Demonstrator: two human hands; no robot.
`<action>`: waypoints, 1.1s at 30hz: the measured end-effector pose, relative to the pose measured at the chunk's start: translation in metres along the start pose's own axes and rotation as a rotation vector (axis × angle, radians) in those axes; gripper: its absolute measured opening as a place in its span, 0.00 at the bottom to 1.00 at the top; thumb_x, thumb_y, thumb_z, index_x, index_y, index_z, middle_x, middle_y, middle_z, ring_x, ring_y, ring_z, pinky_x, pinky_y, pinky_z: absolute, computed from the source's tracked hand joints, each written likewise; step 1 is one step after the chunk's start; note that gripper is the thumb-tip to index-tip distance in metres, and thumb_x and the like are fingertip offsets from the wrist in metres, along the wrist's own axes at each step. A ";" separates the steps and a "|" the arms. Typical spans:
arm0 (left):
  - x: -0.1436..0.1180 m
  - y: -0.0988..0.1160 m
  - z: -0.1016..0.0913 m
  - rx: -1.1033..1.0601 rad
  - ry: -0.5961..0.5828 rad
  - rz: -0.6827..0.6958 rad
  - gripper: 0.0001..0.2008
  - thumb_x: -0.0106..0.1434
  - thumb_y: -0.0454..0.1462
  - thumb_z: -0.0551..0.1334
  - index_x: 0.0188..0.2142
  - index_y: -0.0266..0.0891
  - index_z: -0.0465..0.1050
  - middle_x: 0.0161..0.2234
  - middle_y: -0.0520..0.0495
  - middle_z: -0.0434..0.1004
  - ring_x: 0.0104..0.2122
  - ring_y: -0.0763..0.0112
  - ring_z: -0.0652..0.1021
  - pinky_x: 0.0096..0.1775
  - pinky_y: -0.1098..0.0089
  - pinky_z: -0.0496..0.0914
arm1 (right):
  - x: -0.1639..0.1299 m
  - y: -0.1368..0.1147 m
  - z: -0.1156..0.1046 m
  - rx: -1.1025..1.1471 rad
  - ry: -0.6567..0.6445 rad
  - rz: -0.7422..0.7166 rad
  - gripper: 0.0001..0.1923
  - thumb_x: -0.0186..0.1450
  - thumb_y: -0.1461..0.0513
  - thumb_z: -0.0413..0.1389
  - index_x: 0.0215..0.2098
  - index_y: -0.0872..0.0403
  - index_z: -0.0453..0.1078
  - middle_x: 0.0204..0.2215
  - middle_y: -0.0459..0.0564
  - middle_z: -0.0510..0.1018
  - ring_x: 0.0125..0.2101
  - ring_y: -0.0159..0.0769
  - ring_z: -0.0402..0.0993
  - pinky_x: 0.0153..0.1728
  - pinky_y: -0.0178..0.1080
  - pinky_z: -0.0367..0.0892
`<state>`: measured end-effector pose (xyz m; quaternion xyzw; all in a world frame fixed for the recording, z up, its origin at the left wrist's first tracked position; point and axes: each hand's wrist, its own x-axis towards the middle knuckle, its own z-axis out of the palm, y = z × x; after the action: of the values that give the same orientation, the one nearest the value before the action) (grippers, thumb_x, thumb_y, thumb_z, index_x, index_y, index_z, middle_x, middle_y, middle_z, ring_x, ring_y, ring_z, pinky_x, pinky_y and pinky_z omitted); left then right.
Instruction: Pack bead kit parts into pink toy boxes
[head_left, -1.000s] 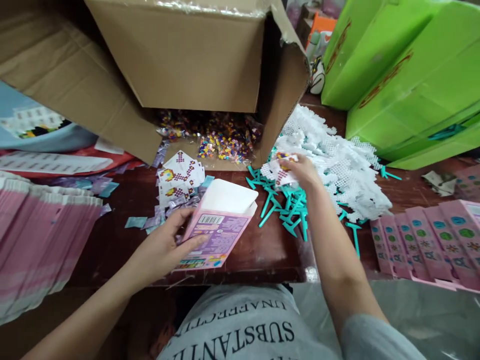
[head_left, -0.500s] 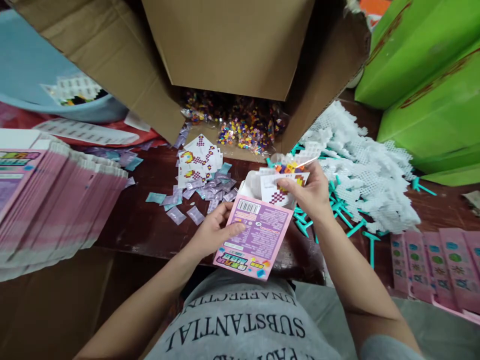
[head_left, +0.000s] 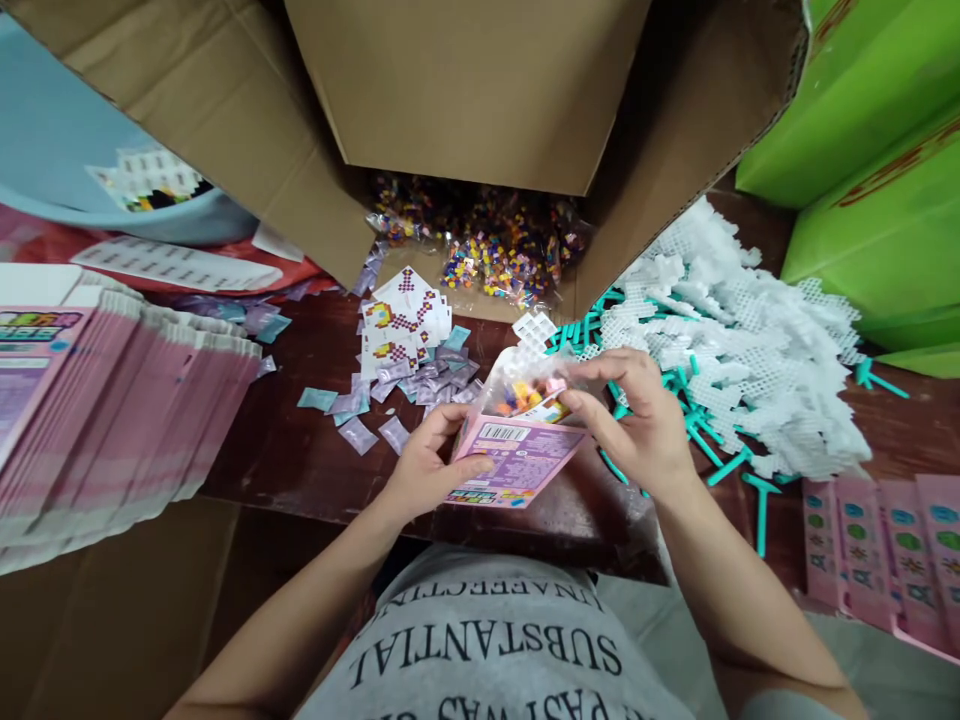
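A dark wooden counter (head_left: 300, 460) carries your work: flat pink cartons (head_left: 112, 400) stacked at left, a tipped cardboard box (head_left: 465, 90) spilling bagged beads (head_left: 487, 260) at the far side, white grid boards (head_left: 735, 340) and teal tools (head_left: 720, 470) at right. Your left hand (head_left: 424, 465) grips the small pink box (head_left: 514, 465) at the counter's near edge, fingers closed on its side. Your right hand (head_left: 637, 420) pinches a clear bead bag (head_left: 521, 385) at the box's open top.
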<state>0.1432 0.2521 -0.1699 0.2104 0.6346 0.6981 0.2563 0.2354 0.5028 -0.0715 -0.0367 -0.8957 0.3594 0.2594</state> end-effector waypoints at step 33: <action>-0.079 0.033 -0.108 0.303 0.699 0.255 0.24 0.51 0.40 0.83 0.45 0.41 0.82 0.38 0.55 0.87 0.35 0.69 0.83 0.39 0.69 0.81 | 0.040 0.086 0.061 -0.655 -0.974 -0.433 0.16 0.79 0.63 0.48 0.58 0.54 0.75 0.50 0.58 0.82 0.46 0.44 0.79 0.48 0.43 0.66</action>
<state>0.1353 0.1168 -0.1463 0.0725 0.7482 0.6522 -0.0976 0.1603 0.5385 -0.1483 0.2362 -0.9619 -0.0190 -0.1362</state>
